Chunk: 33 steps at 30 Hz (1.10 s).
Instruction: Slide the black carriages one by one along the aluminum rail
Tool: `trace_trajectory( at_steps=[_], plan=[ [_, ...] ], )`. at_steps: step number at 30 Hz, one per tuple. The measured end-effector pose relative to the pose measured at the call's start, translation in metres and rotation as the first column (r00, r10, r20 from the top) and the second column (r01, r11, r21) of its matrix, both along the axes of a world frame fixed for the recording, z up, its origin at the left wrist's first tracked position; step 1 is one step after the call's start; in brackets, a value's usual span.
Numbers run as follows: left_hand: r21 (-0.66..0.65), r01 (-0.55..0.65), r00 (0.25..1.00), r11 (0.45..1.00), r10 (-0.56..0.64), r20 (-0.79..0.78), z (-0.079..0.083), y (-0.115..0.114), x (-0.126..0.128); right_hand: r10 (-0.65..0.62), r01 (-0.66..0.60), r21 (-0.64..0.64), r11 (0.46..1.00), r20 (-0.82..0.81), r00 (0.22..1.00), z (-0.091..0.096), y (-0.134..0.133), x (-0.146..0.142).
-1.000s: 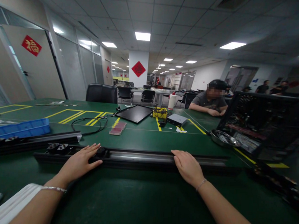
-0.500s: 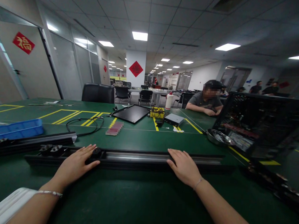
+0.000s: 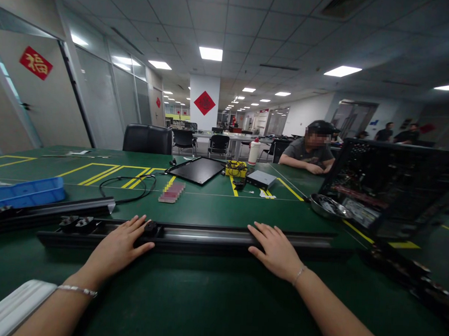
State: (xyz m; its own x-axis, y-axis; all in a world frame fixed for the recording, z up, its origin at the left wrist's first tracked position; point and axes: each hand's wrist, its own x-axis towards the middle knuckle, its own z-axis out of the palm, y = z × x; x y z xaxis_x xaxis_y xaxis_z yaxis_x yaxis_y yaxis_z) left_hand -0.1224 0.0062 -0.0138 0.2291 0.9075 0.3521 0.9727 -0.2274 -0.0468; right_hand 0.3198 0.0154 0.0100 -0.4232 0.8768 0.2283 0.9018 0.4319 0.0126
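A long black aluminium linear rail [image 3: 221, 236] with a polished steel bar along its top lies across the green workbench [image 3: 215, 207] in front of me. My left hand [image 3: 120, 245] rests flat against the rail's near side, with its fingertips beside a small black knob [image 3: 150, 228]. Two small black carriage blocks [image 3: 74, 224] sit on the rail left of that hand. My right hand [image 3: 276, 253] lies with spread fingers on the rail's near edge, gripping nothing.
Beyond the rail lie a second black rail [image 3: 49, 208], a blue plastic crate [image 3: 23, 192], a coiled black cable [image 3: 125, 189], a black flat panel [image 3: 196, 170], and a silver box [image 3: 261, 179]. An open computer chassis [image 3: 389, 189] and metal dish [image 3: 328, 206] stand right. A seated person [image 3: 310, 150] leans on the bench.
My head view has turned and levelled slightly. My left hand has slid right toward the knob, and my right hand's fingers have spread and shifted left along the rail.
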Motion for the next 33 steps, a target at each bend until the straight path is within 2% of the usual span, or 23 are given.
trace_trajectory(
  at_steps=[9, 19, 26, 33],
  plan=[
    [-0.04, -0.028, 1.0, 0.999, 0.028, 0.004, 0.012, -0.006, 0.019, 0.008, -0.009, 0.041, 0.999, 0.005, 1.0, -0.004, 0.001, 0.002],
    [-0.041, 0.014, 1.0, 0.999, -0.014, -0.011, 0.007, -0.006, 0.023, 0.025, -0.025, 0.023, 0.999, 0.004, 1.0, -0.003, -0.004, -0.015],
    [-0.028, 0.048, 0.999, 0.998, -0.048, 0.014, 0.006, -0.007, 0.035, 0.017, -0.017, 0.009, 1.0, -0.002, 1.0, -0.002, -0.005, -0.015],
    [-0.041, 0.05, 0.999, 0.998, -0.05, 0.002, 0.005, -0.007, 0.035, 0.019, -0.019, 0.018, 1.0, -0.001, 1.0, -0.001, -0.006, -0.016]
  ],
)
